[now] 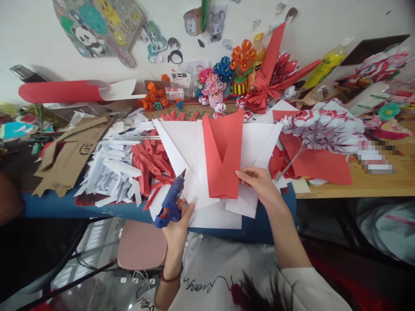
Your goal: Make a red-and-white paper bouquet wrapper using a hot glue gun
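My left hand grips a blue glue gun, its dark nozzle tilted up and to the right. My right hand pinches the right edge of a folded red paper piece, which has a V-shaped overlap down its front. Behind and beside that red piece are folded white paper pieces, spreading to both sides. A flat white sheet lies under them at the table's front edge. The nozzle points toward the left white fold; whether it touches the paper I cannot tell.
Left of the papers lie piles of white folded strips and red folded strips, then brown cardboard. Red-and-white paper flowers rest at the right. Small pipe-cleaner flower pots and bottles stand along the wall.
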`<state>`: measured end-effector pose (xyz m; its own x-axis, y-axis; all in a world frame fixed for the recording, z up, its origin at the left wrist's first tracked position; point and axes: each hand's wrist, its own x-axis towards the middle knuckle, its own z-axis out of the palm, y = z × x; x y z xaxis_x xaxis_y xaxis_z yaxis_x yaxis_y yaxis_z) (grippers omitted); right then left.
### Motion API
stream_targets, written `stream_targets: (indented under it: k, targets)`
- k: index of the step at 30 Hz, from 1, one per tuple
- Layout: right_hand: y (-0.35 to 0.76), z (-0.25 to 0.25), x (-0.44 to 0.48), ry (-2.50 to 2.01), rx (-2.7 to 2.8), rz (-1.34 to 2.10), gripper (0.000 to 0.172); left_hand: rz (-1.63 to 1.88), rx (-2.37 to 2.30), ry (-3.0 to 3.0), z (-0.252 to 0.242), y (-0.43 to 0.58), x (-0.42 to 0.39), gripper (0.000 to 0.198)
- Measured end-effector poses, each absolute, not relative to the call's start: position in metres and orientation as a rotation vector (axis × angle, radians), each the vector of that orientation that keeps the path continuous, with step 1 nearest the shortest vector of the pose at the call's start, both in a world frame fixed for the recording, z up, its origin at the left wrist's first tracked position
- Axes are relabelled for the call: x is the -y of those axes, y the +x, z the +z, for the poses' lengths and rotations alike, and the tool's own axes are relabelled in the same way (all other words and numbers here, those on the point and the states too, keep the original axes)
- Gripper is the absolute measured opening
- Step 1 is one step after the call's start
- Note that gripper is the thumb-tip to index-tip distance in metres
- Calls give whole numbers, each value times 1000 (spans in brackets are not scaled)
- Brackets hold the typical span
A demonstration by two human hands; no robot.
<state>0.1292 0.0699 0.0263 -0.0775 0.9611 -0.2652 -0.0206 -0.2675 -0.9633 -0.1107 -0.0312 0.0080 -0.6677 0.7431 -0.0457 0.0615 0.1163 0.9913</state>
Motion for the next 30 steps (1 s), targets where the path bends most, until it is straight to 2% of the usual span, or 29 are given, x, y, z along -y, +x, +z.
stream_targets:
  k: [10,13,18,20,23,30]
  targets:
    - [132,27,-64,-1450,1245,1371,37,1586,-1892,870,6,-113,21,33]
    - [137,31,-54,-1565,1296,1146,40,1601,-1890,853,8,-111,21,33]
    - [155,31,-33,-1945,1272,489,40,1632,-1808,790,9,-112,21,37]
    - [163,27,-29,-2040,1271,355,42,1640,-1762,737,9,-113,21,36]
    - [172,17,-32,-2050,1274,418,45,1644,-1740,670,10,-113,20,39]
    - [173,7,-45,-1725,906,869,43,1706,-1738,609,13,-112,20,43]
